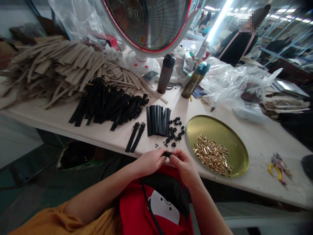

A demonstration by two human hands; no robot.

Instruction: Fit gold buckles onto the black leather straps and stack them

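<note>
My left hand (152, 161) and my right hand (184, 164) meet at the table's near edge, both pinched on one small black strap piece (167, 154). Just beyond them lie small black loops (175, 130), a neat stack of short black straps (158, 120) and two finished black straps with buckles (135, 137). A round gold tray (221, 130) to the right holds a heap of gold buckles (212, 156).
A pile of black straps (107, 103) and a bigger pile of tan strips (61, 65) fill the left side. A fan (148, 24), two bottles (166, 73), plastic bags (234, 85) and pliers (277, 165) stand around. Another person (238, 44) works at the far right.
</note>
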